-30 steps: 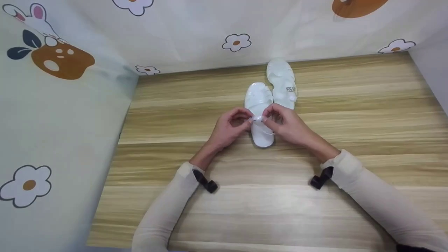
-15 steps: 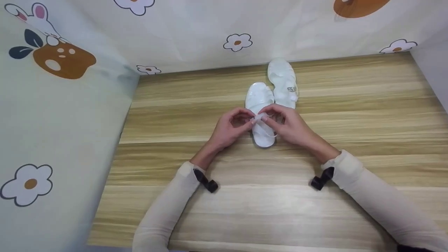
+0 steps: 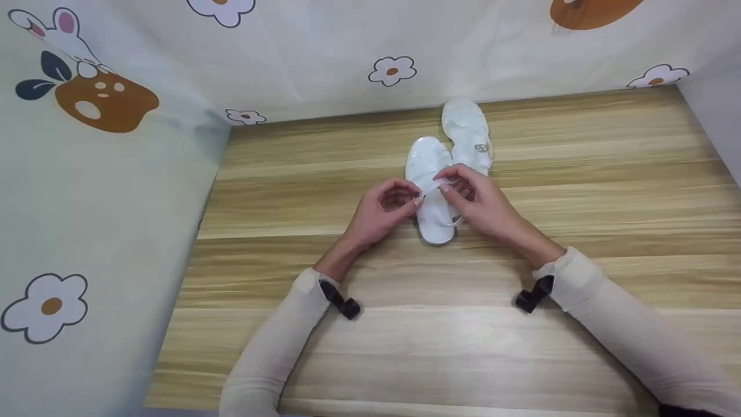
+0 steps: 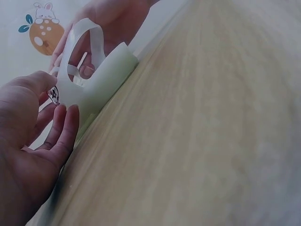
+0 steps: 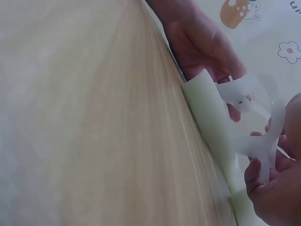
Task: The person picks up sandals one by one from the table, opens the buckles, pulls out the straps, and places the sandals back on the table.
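A white sandal (image 3: 435,230) lies on the wooden tabletop (image 3: 405,347), its heel end toward me. My left hand (image 3: 379,211) pinches the metal buckle (image 4: 53,94) at the sandal's left side between thumb and fingers. On the other side, my right hand (image 3: 483,202) holds the white ankle strap (image 3: 431,186) between thumb and index finger. The strap spans the opening between both hands. In the right wrist view, the right hand's curled fingers partly hide the straps there. A second white sandal (image 3: 463,119) lies just beyond, its heel end partly behind the right hand.
A pale wall covering (image 3: 318,63) with printed flowers rises at the table's back edge, right behind the second sandal. Another printed wall (image 3: 116,202) stands at the left. Black wrist mounts (image 3: 345,306) stick out from both sleeves.
My right hand has shifted slightly away and to the right, and the strap, earlier bunched between the fingertips, now stretches toward it. My left hand stays in place at the buckle.
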`<state>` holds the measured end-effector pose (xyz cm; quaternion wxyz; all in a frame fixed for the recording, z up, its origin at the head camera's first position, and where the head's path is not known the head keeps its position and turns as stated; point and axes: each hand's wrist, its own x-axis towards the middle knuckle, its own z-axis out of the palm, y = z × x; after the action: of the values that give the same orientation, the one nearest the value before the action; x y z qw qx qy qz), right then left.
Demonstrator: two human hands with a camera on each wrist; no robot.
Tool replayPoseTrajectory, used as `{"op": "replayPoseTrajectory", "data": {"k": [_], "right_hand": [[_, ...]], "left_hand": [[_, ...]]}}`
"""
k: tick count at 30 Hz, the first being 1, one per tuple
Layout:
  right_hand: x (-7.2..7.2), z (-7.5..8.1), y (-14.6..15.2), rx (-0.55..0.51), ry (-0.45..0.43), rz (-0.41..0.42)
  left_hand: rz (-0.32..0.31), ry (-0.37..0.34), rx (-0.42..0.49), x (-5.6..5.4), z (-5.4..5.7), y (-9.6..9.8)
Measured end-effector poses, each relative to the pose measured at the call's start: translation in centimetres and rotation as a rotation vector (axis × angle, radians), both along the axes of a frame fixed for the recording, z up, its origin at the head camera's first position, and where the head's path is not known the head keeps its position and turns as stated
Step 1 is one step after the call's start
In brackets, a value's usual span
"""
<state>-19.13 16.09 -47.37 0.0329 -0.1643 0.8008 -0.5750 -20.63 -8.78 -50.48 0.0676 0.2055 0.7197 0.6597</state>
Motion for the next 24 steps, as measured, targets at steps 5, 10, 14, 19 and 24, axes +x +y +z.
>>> {"op": "replayPoseTrajectory", "data": {"k": [5, 10, 14, 19, 24], "right_hand": [[0.03, 0.22, -0.02, -0.017, 0.036, -0.029], [-0.06, 0.18, 0.1, -0.076, 0.043, -0.036], [0.0, 0.3, 0.14, -0.121, 0.027, -0.039], [0.11, 0.53, 0.36, -0.21, 0.043, -0.034], [0.33, 0.43, 0.95, -0.173, 0.121, 0.039]], "left_hand": [[0.0, -0.003, -0.008, -0.03, 0.1, -0.02], [0.003, -0.008, -0.012, 0.01, 0.26, -0.07], [-0.012, -0.034, 0.009, 0.11, 0.33, -0.12], [-0.008, -0.083, 0.039, 0.18, 0.33, -0.14], [-0.003, -0.092, 0.053, 0.18, 0.32, -0.07]]}}
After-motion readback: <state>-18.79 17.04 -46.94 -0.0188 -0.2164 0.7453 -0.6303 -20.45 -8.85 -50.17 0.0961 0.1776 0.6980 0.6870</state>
